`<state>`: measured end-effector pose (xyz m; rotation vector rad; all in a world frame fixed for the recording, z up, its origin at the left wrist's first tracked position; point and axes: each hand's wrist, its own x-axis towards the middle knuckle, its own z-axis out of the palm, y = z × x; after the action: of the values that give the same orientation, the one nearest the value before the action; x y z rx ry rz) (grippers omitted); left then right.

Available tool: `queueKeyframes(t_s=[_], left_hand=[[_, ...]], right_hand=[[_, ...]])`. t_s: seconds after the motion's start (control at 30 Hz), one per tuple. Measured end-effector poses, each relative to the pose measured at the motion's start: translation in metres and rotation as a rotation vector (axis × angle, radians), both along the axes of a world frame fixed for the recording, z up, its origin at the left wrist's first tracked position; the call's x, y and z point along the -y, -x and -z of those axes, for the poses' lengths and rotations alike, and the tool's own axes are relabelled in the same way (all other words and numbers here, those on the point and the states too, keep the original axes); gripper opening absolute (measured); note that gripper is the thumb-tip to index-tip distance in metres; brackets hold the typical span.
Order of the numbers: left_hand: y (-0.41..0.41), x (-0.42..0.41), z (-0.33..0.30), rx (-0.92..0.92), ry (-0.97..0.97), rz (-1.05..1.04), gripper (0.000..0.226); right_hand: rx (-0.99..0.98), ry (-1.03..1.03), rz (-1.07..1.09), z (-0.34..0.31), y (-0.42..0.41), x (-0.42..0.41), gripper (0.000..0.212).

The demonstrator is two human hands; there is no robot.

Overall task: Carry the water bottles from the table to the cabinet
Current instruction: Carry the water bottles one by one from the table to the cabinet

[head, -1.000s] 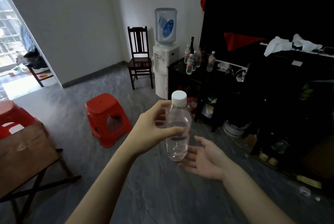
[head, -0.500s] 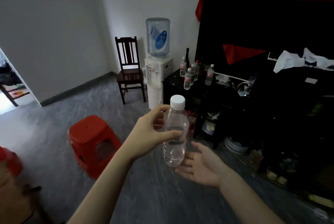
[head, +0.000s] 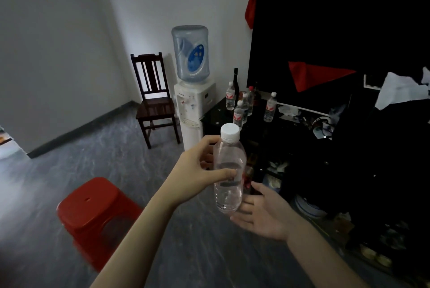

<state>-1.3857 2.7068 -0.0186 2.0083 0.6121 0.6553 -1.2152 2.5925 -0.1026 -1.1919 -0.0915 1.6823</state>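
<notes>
Clear plastic is what the grip is closed on: a water bottle [head: 229, 171] with a white cap [head: 230, 132] is held upright in mid-air by the left hand [head: 197, 171], thumb across its front at mid-height and fingers curled round the far side. Below the grip and slightly to its right, the right hand [head: 263, 213] is held palm-up with fingers spread and relaxed; its fingertips are just beside the bottle's base, though whether they touch cannot be told. Nothing is held by it.

Beyond the grip, the dark cabinet [head: 216, 115] is seen, with several labelled bottles [head: 238, 114] already stood upright on its top, close together. To the left of the grip a red stool [head: 93, 206] is passed, and further off a water dispenser [head: 193, 106] and a wooden chair [head: 154, 101].

The carrying stage is judged to be under way, with placement not yet made. A slip could be caused by the smooth, yielding wall being squeezed by one hand only. At set-down, the standing bottles could be knocked over if the new one is brought in too near them, since they are crowded toward the cabinet's near corner.
</notes>
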Motion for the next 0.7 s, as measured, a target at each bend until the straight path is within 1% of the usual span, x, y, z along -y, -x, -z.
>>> queueKeyframes(t_s=[0.23,0.47,0.7], left_hand=[[-0.081,-0.083,-0.005,-0.02,-0.042,0.015,0.063],[-0.125,-0.159,0.004,-0.019,-0.034,0.0,0.06],[-0.174,-0.263,0.019,-0.024,-0.019,0.044,0.061]], right_hand=[[0.008,0.012,0.007,-0.003,-0.081,-0.085,0.063],[-0.027,0.05,0.011,0.007,-0.125,-0.163,0.069],[-0.028,0.063,0.073,0.02,-0.172,-0.255,0.069]])
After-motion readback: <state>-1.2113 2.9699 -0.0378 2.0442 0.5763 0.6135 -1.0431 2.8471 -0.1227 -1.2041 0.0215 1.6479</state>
